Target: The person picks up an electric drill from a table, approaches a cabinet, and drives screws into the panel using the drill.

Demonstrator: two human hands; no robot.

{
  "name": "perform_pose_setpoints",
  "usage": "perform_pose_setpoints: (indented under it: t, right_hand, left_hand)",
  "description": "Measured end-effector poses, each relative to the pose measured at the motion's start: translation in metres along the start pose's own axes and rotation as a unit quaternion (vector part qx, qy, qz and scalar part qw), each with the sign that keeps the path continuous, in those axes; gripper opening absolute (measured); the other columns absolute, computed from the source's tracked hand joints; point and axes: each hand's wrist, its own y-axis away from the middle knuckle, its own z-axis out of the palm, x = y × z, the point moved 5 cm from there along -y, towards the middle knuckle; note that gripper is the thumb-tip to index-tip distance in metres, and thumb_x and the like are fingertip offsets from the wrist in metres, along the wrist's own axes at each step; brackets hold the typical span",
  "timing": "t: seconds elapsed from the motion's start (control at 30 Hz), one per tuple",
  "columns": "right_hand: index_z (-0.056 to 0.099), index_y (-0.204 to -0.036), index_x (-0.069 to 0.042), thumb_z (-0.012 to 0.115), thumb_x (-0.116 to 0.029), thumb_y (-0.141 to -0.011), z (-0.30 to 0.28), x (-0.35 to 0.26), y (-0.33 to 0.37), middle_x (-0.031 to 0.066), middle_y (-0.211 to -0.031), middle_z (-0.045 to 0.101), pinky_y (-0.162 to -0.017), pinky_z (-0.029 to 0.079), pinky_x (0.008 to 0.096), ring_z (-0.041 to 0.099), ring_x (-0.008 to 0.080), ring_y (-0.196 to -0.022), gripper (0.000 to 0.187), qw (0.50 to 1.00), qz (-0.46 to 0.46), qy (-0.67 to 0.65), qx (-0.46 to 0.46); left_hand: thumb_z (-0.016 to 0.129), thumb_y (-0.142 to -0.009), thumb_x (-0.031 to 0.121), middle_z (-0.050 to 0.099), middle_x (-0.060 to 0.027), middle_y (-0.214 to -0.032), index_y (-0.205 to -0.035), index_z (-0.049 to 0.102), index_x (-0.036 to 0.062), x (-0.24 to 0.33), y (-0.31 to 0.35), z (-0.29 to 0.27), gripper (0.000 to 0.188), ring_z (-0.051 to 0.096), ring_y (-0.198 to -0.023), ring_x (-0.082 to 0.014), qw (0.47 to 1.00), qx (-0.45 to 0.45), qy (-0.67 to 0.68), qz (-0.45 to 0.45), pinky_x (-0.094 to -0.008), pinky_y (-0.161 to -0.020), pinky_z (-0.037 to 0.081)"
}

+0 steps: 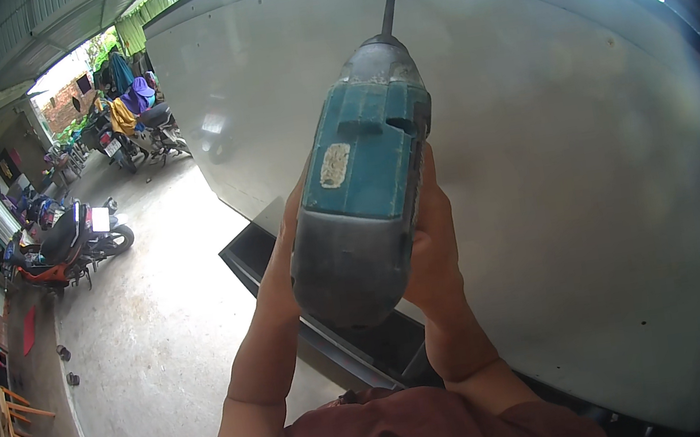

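Observation:
A teal and dark grey impact driver (369, 162) is raised in front of me, its nose pointing away. A long thin bit (390, 12) sticks out of its tip. My left hand (286, 223) lies along the tool's left side and my right hand (435, 233) along its right. Both hands are closed about it, though the tool's body hides most of the fingers. Beyond the driver spreads a large pale grey panel (564, 215); whether the bit touches it I cannot tell.
Black framing (252, 254) shows along the panel's lower left edge. On the concrete floor (147, 363) at left stands a red and black motorbike (67, 245). More motorbikes (128, 138) stand farther back, with cloths over them. A wooden stool (25, 421) is at lower left.

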Motion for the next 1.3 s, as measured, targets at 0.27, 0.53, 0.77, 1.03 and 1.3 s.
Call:
perform_pose_setpoints:
  t: [0.27, 0.53, 0.77, 1.03, 1.3]
  right_hand:
    - [0.031, -0.125, -0.001, 0.067, -0.041, -0.073, 0.006, 0.000, 0.002, 0.0167, -0.103, 0.055, -0.074, 0.051, 0.0375, 0.061, 0.0338, -0.087, 0.075, 1.000, 0.005, -0.012, 0.007]
    - [0.030, -0.126, -0.001, 0.069, -0.035, -0.072, 0.006, -0.002, 0.000, 0.0167, -0.104, 0.054, -0.074, 0.051, 0.0375, 0.061, 0.0344, -0.088, 0.075, 1.000, 0.001, -0.018, 0.012]
    - [0.029, -0.128, 0.001, 0.062, -0.046, -0.080, 0.008, 0.001, 0.003, 0.0116, -0.101, 0.058, -0.073, 0.050, 0.0280, 0.061, 0.0173, -0.088, 0.076, 0.998, -0.045, 0.028, 0.023]
    - [0.031, -0.125, 0.000, 0.068, -0.036, -0.074, 0.014, 0.001, 0.001, 0.0191, -0.100, 0.054, -0.075, 0.050, 0.0375, 0.060, 0.0354, -0.088, 0.073, 1.000, -0.007, -0.007, 0.028]
    - [0.032, -0.120, -0.001, 0.070, -0.035, -0.072, 0.022, -0.008, 0.003, 0.0166, -0.098, 0.056, -0.075, 0.049, 0.0342, 0.062, 0.0304, -0.088, 0.070, 0.999, 0.028, -0.006, 0.046]
  left_hand:
    - [0.065, -0.076, 0.024, 0.040, -0.0209, -0.132, -0.134, 0.031, -0.0053, 0.014, -0.015, 0.001, 0.073, 0.038, -0.125, -0.0295, 0.999, -0.014, -0.023, -0.040, -0.0393, -0.102, 0.030]
    - [0.065, -0.077, 0.028, 0.039, -0.0209, -0.133, -0.134, 0.030, -0.0049, 0.025, -0.015, 0.007, 0.074, 0.037, -0.126, -0.0293, 0.998, 0.017, 0.017, -0.063, -0.0390, -0.102, 0.029]
    - [0.062, -0.079, 0.029, 0.037, -0.0211, -0.134, -0.134, 0.029, -0.0044, 0.017, -0.010, 0.000, 0.073, 0.036, -0.126, -0.0296, 0.999, -0.020, -0.028, -0.033, -0.0390, -0.103, 0.029]
    - [0.075, -0.065, 0.026, 0.032, -0.0232, -0.138, -0.136, 0.024, -0.0038, 0.014, -0.004, -0.008, 0.093, 0.033, -0.128, -0.0344, 0.992, -0.040, -0.067, 0.095, -0.0419, -0.104, 0.026]
    - [0.075, -0.061, 0.025, 0.037, -0.0236, -0.133, -0.132, 0.030, -0.0038, 0.025, -0.018, -0.010, 0.089, 0.038, -0.124, -0.0354, 0.989, -0.030, -0.088, 0.119, -0.0395, -0.100, 0.031]
